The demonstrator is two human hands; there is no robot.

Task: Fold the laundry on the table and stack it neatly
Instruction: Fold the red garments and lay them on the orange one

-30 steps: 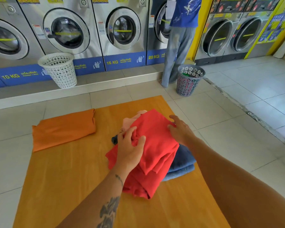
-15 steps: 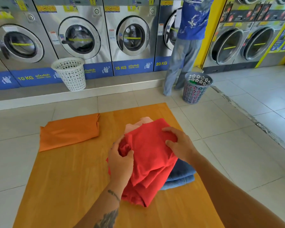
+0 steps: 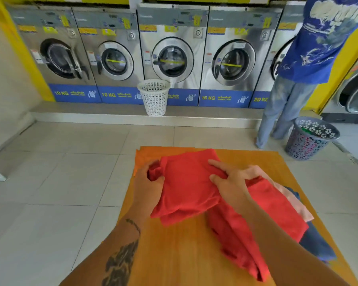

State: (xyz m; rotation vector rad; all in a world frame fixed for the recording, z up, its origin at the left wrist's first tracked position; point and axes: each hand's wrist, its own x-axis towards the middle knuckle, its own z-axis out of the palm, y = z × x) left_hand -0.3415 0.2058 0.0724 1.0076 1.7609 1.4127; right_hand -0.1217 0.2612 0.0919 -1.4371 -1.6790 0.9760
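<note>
A red garment [image 3: 186,182] is held above the wooden table [image 3: 174,244]. My left hand [image 3: 148,188] grips its bunched left edge and my right hand [image 3: 229,180] pinches its upper right part. Part of the red cloth trails down to the right over the pile. A folded orange garment [image 3: 147,155] lies at the table's far left corner, mostly hidden behind the red one. At the right, a pink garment [image 3: 296,201] and a blue denim piece [image 3: 316,242] lie under the red cloth.
A row of washing machines [image 3: 172,56] lines the far wall. A white basket [image 3: 154,97] stands on the step before them. A person in a blue shirt [image 3: 310,44] stands at the right beside a grey basket [image 3: 310,139]. Tiled floor surrounds the table.
Both hands have lifted the red garment off the pile and carried it left, toward the orange garment. The view has turned to the left.
</note>
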